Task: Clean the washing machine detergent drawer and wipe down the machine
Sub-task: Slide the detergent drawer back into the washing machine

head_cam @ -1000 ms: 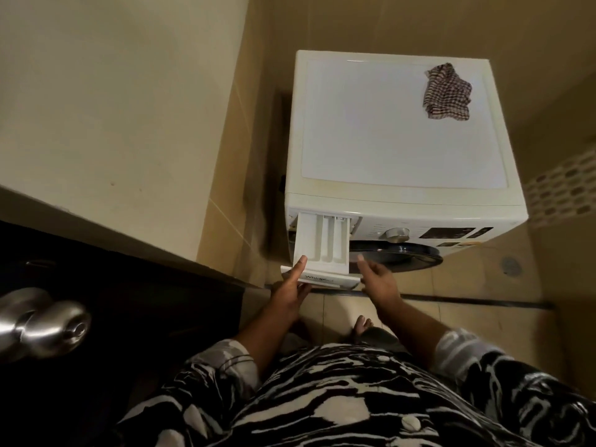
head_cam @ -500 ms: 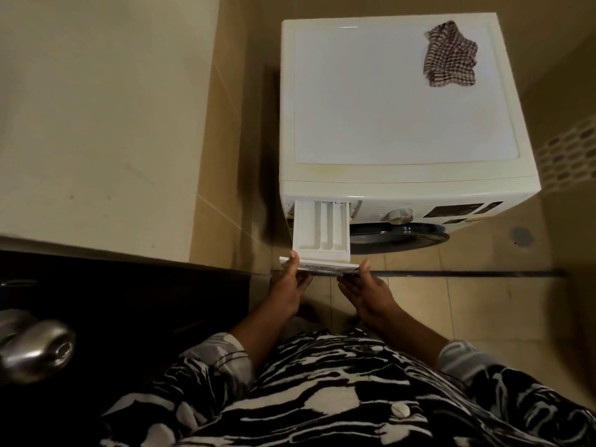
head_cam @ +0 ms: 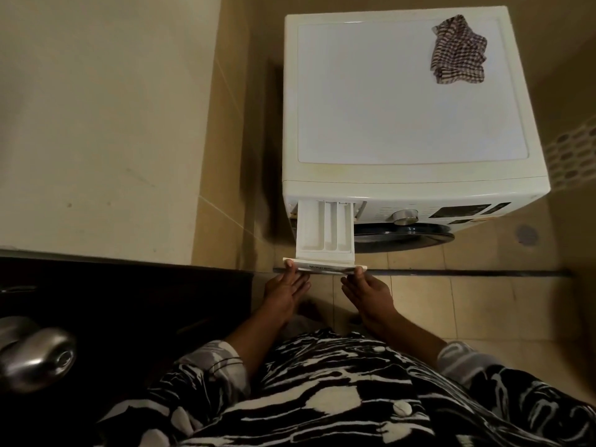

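A white front-loading washing machine (head_cam: 409, 104) stands against the tiled wall. Its white detergent drawer (head_cam: 324, 232) is pulled far out at the front left, with three compartments showing. My left hand (head_cam: 285, 290) grips the left end of the drawer's front panel, thumb on top and fingers beneath. My right hand (head_cam: 369, 293) grips the right end of that panel the same way. A crumpled checked cloth (head_cam: 458, 51) lies on the machine's top at the back right.
A dark door with a metal knob (head_cam: 35, 358) is at the lower left. A cream wall (head_cam: 96, 124) fills the left. The control dial (head_cam: 404, 217) and dark round door (head_cam: 403, 237) sit right of the drawer. A floor drain (head_cam: 526, 234) is on the tiles.
The drawer has slid further out of the machine. My right hand moved from beside the drawer onto the right end of its front panel. The view has shifted down slightly.
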